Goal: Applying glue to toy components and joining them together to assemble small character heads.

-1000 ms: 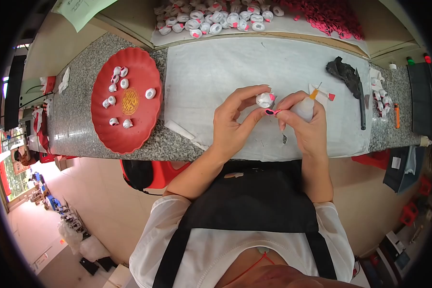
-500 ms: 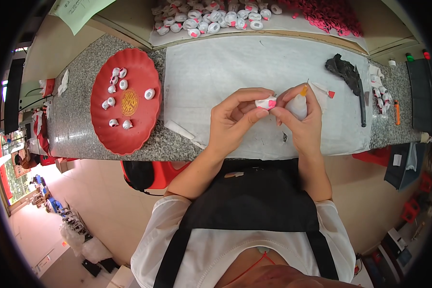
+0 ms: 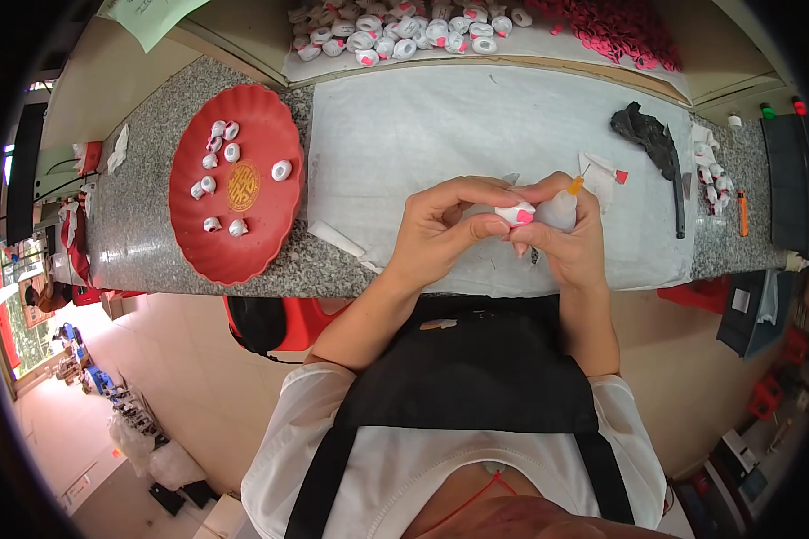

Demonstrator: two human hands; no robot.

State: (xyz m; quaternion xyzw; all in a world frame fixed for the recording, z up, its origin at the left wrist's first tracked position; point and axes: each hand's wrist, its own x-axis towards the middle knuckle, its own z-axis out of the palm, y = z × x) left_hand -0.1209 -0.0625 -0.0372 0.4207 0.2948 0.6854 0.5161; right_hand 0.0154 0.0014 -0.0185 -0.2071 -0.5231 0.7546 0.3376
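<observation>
Between the fingertips of my left hand (image 3: 445, 220) is a small white figurine (image 3: 514, 215) with a pink patch. My right hand (image 3: 571, 238) is closed round a translucent squeeze bottle (image 3: 559, 212) with an orange needle tip (image 3: 576, 184), which points up and to the right. Its thumb and forefinger also reach the right side of the figurine, so both hands meet there. Both are held above a white sheet (image 3: 395, 117) on the counter. To the left, a red scalloped tray (image 3: 274, 225) carries several similar small white pieces (image 3: 281, 170).
A shelf at the back holds many white-and-pink pieces (image 3: 404, 47) and a heap of pink bits (image 3: 616, 36). Crumpled black plastic (image 3: 643, 135), a dark stick (image 3: 680, 202) and an orange marker (image 3: 742, 212) lie at the right. A folded white strip (image 3: 337, 241) rests near the tray.
Both hands have come slightly nearer to me, with the figurine and bottle. The figurine has shifted a little right, and the bottle's needle now leans more to the right.
</observation>
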